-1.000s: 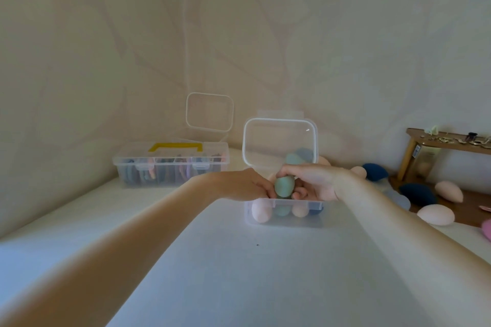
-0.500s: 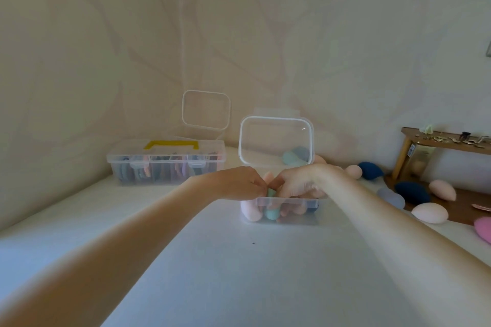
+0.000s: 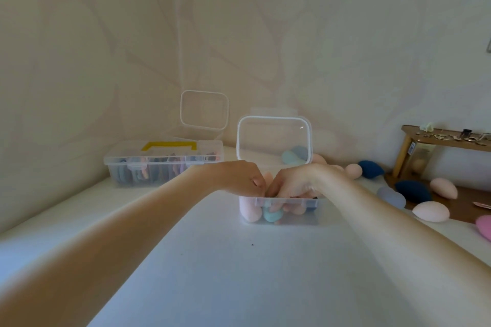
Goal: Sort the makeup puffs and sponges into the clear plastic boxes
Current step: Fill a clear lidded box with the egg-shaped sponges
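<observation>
White table [image 3: 239, 273], cream walls; both hands [image 3: 265, 183] in clear box [image 3: 316, 216].

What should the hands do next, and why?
Probably lift the right hand out of the open box and reach for a loose sponge, such as the pink sponge on the right. Both hands are at the box's rim, the left hand beside the right, and a teal sponge already lies inside, while several sponges still lie outside.

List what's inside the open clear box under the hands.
Through the open clear box wall: a pink sponge, a teal sponge, peach ones. Both hands cover the top layer.
</observation>
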### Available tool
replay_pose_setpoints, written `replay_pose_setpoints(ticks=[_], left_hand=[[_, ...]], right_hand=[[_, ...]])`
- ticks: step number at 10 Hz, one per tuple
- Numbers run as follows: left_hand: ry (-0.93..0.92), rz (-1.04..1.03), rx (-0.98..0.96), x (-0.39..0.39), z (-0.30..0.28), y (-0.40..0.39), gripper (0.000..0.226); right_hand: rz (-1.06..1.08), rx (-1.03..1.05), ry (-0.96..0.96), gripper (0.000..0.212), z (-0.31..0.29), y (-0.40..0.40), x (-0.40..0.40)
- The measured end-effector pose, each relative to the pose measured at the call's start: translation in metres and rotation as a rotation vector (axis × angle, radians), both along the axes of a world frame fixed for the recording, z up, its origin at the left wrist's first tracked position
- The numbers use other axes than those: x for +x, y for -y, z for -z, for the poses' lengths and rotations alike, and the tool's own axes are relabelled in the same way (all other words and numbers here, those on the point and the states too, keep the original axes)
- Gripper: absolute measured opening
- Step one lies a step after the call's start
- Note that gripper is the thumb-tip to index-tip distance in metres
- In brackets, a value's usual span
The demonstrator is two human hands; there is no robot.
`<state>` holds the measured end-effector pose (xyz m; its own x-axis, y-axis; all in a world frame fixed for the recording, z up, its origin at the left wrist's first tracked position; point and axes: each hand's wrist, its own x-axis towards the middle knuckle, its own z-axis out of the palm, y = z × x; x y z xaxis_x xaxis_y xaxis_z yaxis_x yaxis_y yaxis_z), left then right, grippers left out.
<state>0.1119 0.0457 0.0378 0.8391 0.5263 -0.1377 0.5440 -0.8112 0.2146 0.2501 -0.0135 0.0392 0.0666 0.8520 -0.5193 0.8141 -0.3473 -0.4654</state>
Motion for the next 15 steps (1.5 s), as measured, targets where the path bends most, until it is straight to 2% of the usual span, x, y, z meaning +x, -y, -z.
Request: replay_pose_setpoints(ticks=[1,2,3,4,6,7,8,9,11,12,13,14,15], left_hand=[[-0.039,-0.002,0.040,0.001,-0.002,0.004,0.028],[0.029,-0.008,0.072,0.001,-0.002,0.008,0.029],[0.212,-0.047,0.046,-0.003,-0.006,0.008,0.027],[0.276,-0.049,0.021,-0.006,-0.005,0.003,0.031],[0.205,-0.010,0.010,0.014,0.002,0.001,0.040],[0.031,0.022,-0.032,0.026,0.002,0.001,0.039],[-0.117,0.039,0.007,0.031,0.002,-0.003,0.034],[-0.142,0.033,0.123,0.036,0.010,-0.003,0.018],[0.035,-0.020,0.214,0.037,0.021,-0.005,0.014],[0.058,-0.041,0.227,0.039,0.022,-0.005,0.013],[0.057,-0.066,0.244,0.039,0.023,-0.007,0.014],[0.066,-0.090,0.252,0.040,0.025,-0.007,0.017],[0.140,-0.068,0.238,0.039,0.026,-0.007,0.025]], right_hand=[[0.008,-0.025,0.033,0.008,-0.002,-0.001,-0.006],[0.042,-0.009,0.006,0.013,0.001,0.004,0.000],[0.147,0.031,-0.130,0.021,0.003,0.011,0.005],[0.209,0.059,-0.113,0.021,0.001,0.013,-0.002],[0.124,0.078,0.036,0.030,-0.002,0.016,-0.016],[0.074,0.097,0.096,0.026,-0.005,0.023,-0.017],[0.063,0.066,0.143,0.022,-0.010,0.029,-0.015],[0.082,0.053,0.119,0.025,-0.011,0.031,-0.016],[0.141,0.158,-0.079,0.018,-0.006,0.029,-0.015],[0.262,0.160,0.085,0.022,0.024,0.005,-0.024],[0.112,0.035,0.276,0.030,0.053,-0.002,-0.022],[0.171,0.124,0.180,0.031,0.023,0.005,-0.018],[0.097,0.224,-0.114,0.025,0.006,0.020,-0.009]])
